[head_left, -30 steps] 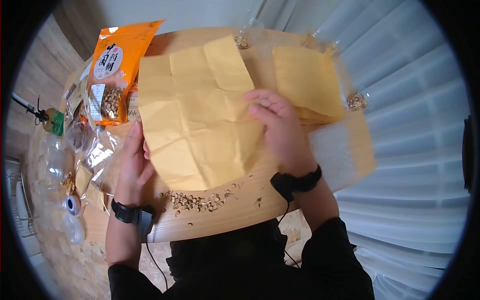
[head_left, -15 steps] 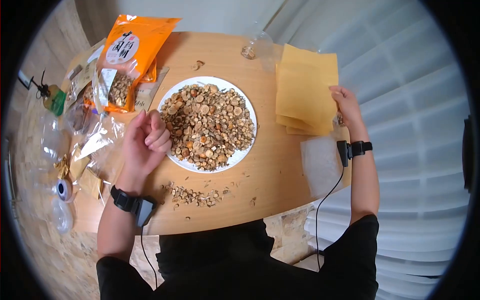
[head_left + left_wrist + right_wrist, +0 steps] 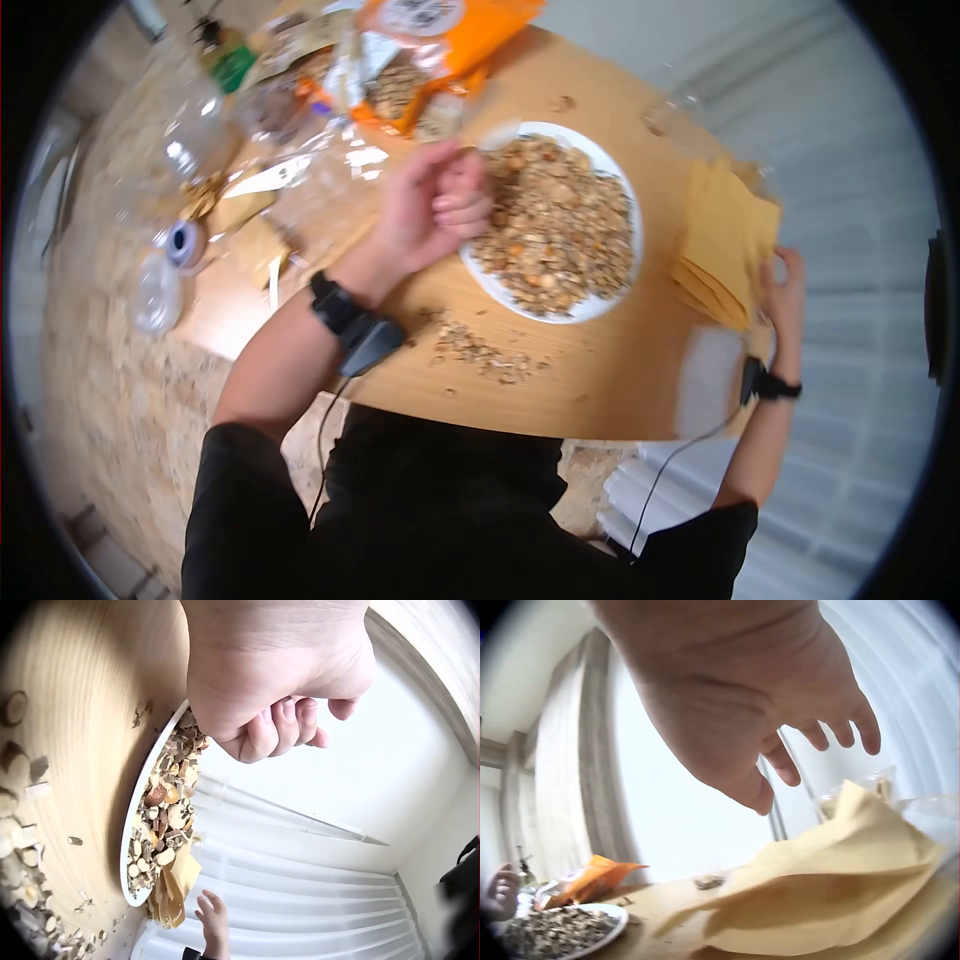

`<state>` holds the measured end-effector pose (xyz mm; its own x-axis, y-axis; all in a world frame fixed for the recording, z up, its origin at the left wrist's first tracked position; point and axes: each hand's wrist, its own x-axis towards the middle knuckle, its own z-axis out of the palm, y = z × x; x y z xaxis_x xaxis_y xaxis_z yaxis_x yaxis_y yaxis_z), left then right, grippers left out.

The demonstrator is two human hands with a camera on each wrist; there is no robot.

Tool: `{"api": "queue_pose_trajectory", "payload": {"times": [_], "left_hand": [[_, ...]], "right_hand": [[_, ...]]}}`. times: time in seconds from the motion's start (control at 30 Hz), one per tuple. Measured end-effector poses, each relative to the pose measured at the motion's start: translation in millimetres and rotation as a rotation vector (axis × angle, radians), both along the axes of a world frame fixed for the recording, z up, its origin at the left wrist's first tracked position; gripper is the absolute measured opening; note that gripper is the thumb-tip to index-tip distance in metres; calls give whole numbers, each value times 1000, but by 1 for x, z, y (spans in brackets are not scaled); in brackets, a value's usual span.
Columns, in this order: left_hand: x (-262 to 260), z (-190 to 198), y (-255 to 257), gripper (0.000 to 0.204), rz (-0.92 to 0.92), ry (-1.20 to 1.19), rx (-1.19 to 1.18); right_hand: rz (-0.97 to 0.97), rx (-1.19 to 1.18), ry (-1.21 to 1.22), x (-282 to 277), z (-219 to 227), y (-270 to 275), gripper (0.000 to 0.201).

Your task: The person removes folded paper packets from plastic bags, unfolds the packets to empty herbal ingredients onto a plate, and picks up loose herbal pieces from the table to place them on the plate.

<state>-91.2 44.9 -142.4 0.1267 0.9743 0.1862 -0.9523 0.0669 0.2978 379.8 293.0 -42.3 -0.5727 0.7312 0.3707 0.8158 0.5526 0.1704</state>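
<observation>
A white plate (image 3: 633, 240) heaped with dried herb slices (image 3: 560, 225) stands on the table. At its left rim hovers my left hand (image 3: 440, 200), its fingers loosely curled in with nothing in them. Far to the right, beside a stack of yellow-brown paper sheets (image 3: 730, 235), is my right hand (image 3: 785, 295). The right wrist view shows that hand (image 3: 757, 712) above the paper (image 3: 832, 885), fingers spread and apart from the sheets.
Crumbs of herb (image 3: 485, 355) lie scattered on the table in front of the plate. An orange pouch (image 3: 450, 45) and clear plastic bags (image 3: 330, 170) crowd the back left, with a tape roll (image 3: 185, 245) nearby. A translucent white sheet (image 3: 710, 380) lies at the right.
Both hands held a large creased paper sheet over the plate; it was then laid on the right stack, uncovering the plate. The right hand has since let go. The head view has turned left.
</observation>
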Motion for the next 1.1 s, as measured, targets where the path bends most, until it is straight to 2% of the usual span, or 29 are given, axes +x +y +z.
{"api": "queue_pose_trajectory", "payload": {"times": [0.07, 0.13, 0.17, 0.23, 0.27, 0.33, 0.37, 0.43, 0.5, 0.6, 0.67, 0.7, 0.73, 0.77, 0.8, 0.87, 0.9, 0.97, 1.0, 1.07, 1.1], "left_hand": [[-2, -2, 2, 38, -31, 21, 26], [-2, 1, 2, 39, -24, 55, 19], [-3, 2, 2, 40, -12, 63, 7], [-2, 5, 1, 39, 2, 67, -1], [-1, 5, 1, 39, 1, 56, 5], [1, 3, 1, 39, -9, 70, 31], [3, 4, 0, 39, -10, 78, 4], [2, 4, 0, 39, -36, 142, 31], [0, 8, 2, 39, -49, 263, -13], [5, 58, -30, 32, 131, 819, -46], [5, 78, -64, 22, 175, 982, -4], [0, 86, -82, 20, 270, 1300, 7], [-7, 92, -98, 22, 361, 1618, 27], [-16, 88, -108, 25, 538, 1849, 62], [-25, 82, -117, 29, 725, 2072, 106], [-34, 81, -137, 43, 790, 2239, -284], [-40, 73, -146, 43, 772, 2247, -283], [-53, 53, -159, 52, 832, 2630, -431], [-54, 48, -161, 52, 825, 2632, -423], [-53, 41, -164, 51, 700, 2516, -443], [-54, 35, -165, 50, 754, 2487, -425]], "right_hand": [[31, -250, 412, -65, 27, -55, 30], [120, -635, 812, -107, 33, -104, 32], [145, -662, 828, -116, 22, -118, 32], [289, -1300, 1191, -126, 7, -138, 38], [313, -1319, 1193, -128, -6, -142, 38], [528, -1584, 1245, -134, -43, -143, 43], [566, -1600, 1232, -141, -54, -148, 43], [463, -1627, 1557, -157, -72, -163, 39], [484, -1732, 1562, -165, -70, -169, 37], [453, -1838, 1552, -169, -68, -174, 34], [578, -2015, 1611, -164, -77, -175, 35], [574, -2019, 1633, -163, -79, -175, 35], [649, -2036, 1597, -166, -80, -176, 36], [721, -2048, 1563, -167, -81, -177, 38], [714, -2050, 1593, -168, -82, -180, 38], [508, -1974, 1560, -173, -84, -185, 41], [498, -1978, 1574, -175, -85, -186, 41], [536, -2081, 1564, -177, -84, -184, 42], [531, -2078, 1572, -177, -84, -184, 42], [469, -2086, 1644, -178, -82, -184, 41], [466, -2085, 1648, -179, -82, -184, 41]]}}
